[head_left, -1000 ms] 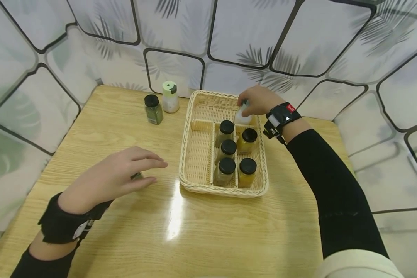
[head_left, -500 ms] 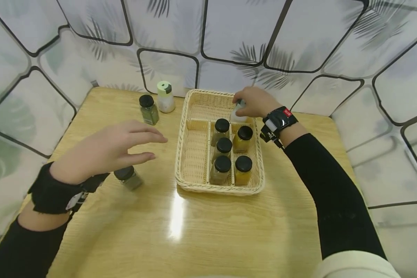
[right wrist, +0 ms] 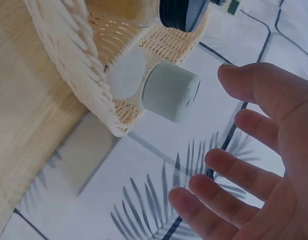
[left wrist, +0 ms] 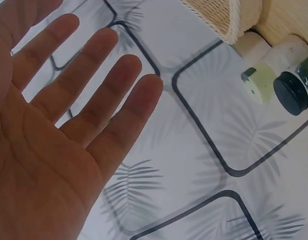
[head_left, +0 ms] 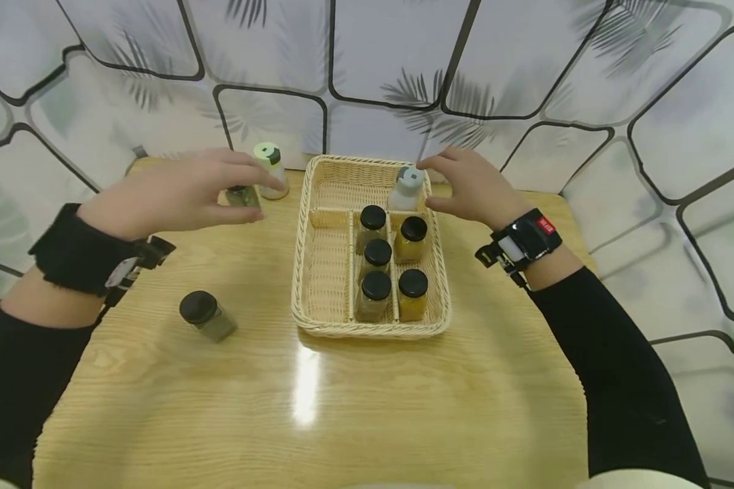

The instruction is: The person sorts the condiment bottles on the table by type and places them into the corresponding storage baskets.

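Observation:
My right hand [head_left: 474, 187] has its fingers spread beside a white shaker [head_left: 406, 193] with a pale grey-green cap, apart from it. That shaker stands upright in the back compartment of a wicker basket [head_left: 300, 272], at its right end. In the right wrist view the shaker's cap [right wrist: 171, 91] is near the thumb, with nothing in the hand. My left hand [head_left: 177, 193], fingers extended and empty, hovers over the table's left side. It partly covers a black-lidded jar of green herbs [head_left: 242, 197]. Just beyond its fingertips is a shaker with a light green cap [head_left: 273, 176].
Several black-lidded spice jars [head_left: 376, 286] stand in the basket's middle and right front compartments. A black-lidded jar of greyish contents [head_left: 211, 318] is on the table at front left. Patterned fabric [head_left: 373, 61] rises behind the table.
My right hand has let go of the grey-green-capped shaker and drawn back to the right. My left hand has moved away from me, uncovering the greyish jar and partly covering the herb jar.

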`<state>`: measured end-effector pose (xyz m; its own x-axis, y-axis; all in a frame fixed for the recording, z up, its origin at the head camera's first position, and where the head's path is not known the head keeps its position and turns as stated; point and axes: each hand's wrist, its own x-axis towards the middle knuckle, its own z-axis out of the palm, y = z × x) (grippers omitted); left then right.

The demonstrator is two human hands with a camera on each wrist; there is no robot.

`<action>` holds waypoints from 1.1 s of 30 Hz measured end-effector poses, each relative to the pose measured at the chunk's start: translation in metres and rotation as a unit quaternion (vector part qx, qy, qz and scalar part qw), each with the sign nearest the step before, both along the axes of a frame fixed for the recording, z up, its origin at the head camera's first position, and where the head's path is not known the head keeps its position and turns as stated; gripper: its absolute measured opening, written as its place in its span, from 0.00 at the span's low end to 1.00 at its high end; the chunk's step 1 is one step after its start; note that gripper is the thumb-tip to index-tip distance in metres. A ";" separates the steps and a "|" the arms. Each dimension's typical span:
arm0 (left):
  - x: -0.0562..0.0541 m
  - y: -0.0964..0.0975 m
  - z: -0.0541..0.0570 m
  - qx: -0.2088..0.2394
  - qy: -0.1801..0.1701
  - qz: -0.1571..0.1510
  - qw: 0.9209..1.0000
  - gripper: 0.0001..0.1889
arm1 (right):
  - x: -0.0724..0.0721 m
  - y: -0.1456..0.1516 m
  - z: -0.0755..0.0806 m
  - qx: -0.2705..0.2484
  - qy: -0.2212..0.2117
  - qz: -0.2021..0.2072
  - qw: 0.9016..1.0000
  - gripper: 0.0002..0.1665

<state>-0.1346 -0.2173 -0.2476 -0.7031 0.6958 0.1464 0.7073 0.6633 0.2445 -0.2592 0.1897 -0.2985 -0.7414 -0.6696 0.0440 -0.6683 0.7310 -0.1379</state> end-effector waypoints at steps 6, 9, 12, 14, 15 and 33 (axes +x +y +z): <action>-0.029 -0.005 0.006 -0.038 -0.031 0.025 0.998 0.25 | 0.033 0.027 -0.003 -0.028 0.031 0.003 0.999 0.38; -0.045 -0.006 0.007 -0.057 -0.036 0.034 0.997 0.25 | 0.049 0.040 -0.008 -0.043 0.047 0.008 0.998 0.39; -0.060 -0.005 0.009 -0.071 -0.042 0.037 0.996 0.24 | 0.063 0.053 -0.012 -0.051 0.060 0.005 0.997 0.40; -0.070 -0.004 0.009 -0.084 -0.046 0.038 0.995 0.24 | 0.073 0.060 -0.013 -0.056 0.065 -0.001 0.996 0.40; -0.075 -0.003 0.010 -0.091 -0.050 0.041 0.994 0.25 | 0.077 0.064 -0.014 -0.056 0.066 -0.007 0.996 0.40; -0.128 0.005 -0.011 -0.150 -0.118 0.070 0.979 0.26 | 0.131 0.096 -0.026 -0.086 0.072 -0.054 0.992 0.40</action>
<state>-0.2622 -0.2121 -0.2586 -0.7846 0.5764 -0.2283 0.5511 0.8171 0.1691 -0.1280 0.2854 -0.3241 -0.7863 -0.5598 0.2616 -0.6091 0.7733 -0.1759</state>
